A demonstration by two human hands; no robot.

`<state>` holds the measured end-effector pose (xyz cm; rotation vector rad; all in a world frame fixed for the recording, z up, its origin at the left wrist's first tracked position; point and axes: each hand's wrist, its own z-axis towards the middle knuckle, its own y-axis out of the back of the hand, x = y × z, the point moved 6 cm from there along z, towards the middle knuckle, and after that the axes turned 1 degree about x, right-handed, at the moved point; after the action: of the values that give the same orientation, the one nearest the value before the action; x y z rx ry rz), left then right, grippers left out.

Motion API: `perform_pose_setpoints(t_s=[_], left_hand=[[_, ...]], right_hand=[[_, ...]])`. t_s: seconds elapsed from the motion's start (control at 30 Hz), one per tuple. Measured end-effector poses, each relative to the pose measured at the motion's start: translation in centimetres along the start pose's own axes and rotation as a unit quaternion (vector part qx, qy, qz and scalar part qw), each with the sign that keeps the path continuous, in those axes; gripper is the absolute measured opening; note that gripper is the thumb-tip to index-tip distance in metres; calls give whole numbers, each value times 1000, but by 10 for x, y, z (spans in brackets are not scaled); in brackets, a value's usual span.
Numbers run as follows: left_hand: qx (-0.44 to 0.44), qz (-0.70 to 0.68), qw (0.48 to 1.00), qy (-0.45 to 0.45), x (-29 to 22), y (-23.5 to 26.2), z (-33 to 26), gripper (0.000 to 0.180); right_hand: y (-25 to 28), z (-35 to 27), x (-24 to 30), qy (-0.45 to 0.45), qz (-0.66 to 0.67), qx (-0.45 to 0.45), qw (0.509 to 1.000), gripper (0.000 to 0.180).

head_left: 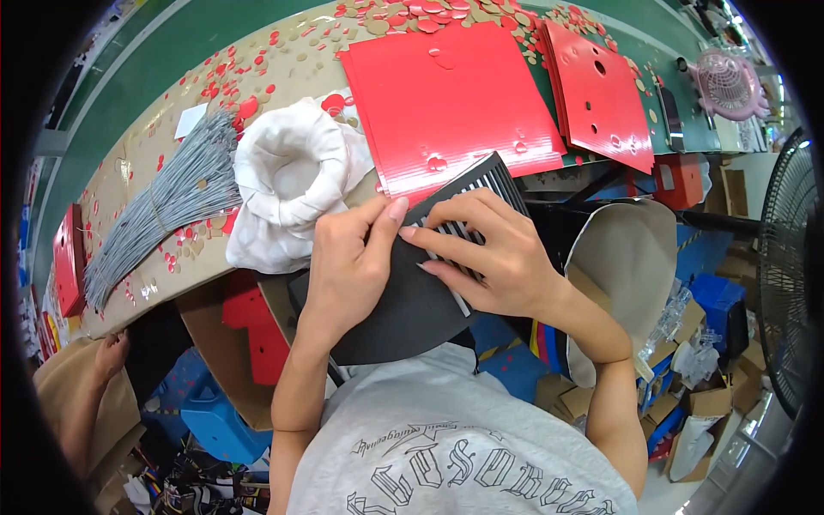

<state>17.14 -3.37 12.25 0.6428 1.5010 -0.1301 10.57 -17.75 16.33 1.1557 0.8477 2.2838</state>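
A black sheet with a band of black-and-white stripes (499, 178) lies tilted at the table's front edge, over my lap. At the sheet's upper left edge, my left hand (354, 262) is closed, its thumb and forefinger pinched together. My right hand (496, 249) curls over the striped band, its fingertips pressed close to the left fingertips. Anything small between the fingertips is hidden. A plain black piece (386, 322) spreads below both hands, towards my shirt. Just beyond the hands lies a stack of red sheets (446, 103).
Left of the hands are a white cloth bag (292, 176) with a rolled rim and a bundle of grey ties (167, 210). Red and tan discs litter the table. More red sheets (598, 99) and a black fan (785, 283) stand right. Another person's hand (112, 354) shows at left.
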Motion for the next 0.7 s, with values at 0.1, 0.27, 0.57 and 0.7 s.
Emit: perform_pose_setpoints(t_s=[0.1,0.27,0.57,0.7], left_hand=[[29,4,1000,7,-8,-1,-6,27],[23,45,999,-8,-20,-1,-10,27],[21,-7,999,-24,-11,-1,-6,27],[24,7,1000,-11,-9,-2,-8,27]], right_hand=[[2,-1,3,-3,7,-18,1000,34],[1,-1,4,-63,72,-14,995,24],[-2,-2,-2,-84,114,-14,990,21],[-5,-5,-2,-91,111,-20,989,22]])
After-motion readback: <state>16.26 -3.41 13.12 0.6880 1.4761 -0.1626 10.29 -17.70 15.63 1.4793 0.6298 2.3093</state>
